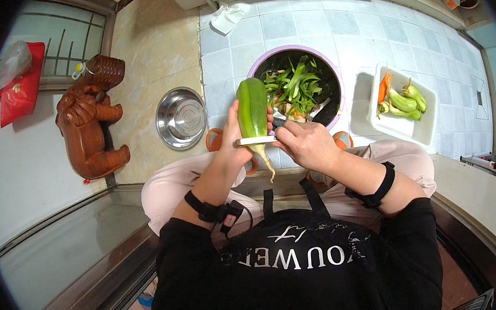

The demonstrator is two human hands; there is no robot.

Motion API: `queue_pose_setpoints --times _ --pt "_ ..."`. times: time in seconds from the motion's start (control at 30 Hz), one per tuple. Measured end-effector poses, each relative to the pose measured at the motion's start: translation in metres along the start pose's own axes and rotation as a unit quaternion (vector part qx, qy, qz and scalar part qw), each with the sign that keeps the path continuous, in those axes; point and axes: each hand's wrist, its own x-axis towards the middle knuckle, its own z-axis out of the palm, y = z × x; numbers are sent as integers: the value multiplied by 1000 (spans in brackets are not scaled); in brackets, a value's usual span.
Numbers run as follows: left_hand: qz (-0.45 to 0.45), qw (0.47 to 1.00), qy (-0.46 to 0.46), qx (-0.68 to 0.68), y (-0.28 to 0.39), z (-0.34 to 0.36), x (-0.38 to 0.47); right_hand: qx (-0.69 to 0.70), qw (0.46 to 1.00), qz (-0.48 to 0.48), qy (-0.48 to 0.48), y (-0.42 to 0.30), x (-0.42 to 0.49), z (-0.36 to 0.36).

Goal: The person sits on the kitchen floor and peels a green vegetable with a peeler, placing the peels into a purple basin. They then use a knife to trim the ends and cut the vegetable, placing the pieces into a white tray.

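A large green radish [251, 106] stands nearly upright in the picture, its pale, tapering root pointing toward my body. My left hand [233, 140] grips it from the side and beneath, with fingertips showing at its far edge. In my right hand [309, 143] is a peeler [255, 140], whose pale head lies across the radish just above the root. Most of the peeler's handle is hidden by my fingers. Beyond the radish, a purple-rimmed bin [341, 80] with a dark lining holds green peelings [297, 82] and other vegetable scraps.
To the left sits a stainless steel bowl [181, 118], near a carved wooden elephant [80, 134] and a bottle of dark liquid [106, 72]. A white plastic basin [423, 133] on the right contains several light-green eggplants [402, 102] and a carrot [384, 87]. Crumpled white paper [230, 17] lies on the tiles.
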Motion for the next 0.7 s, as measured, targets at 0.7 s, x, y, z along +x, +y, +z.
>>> queue_pose_setpoints --times 0.7 --pt "-37 986 -83 141 -33 -6 -13 -31 899 357 -250 95 -8 39"
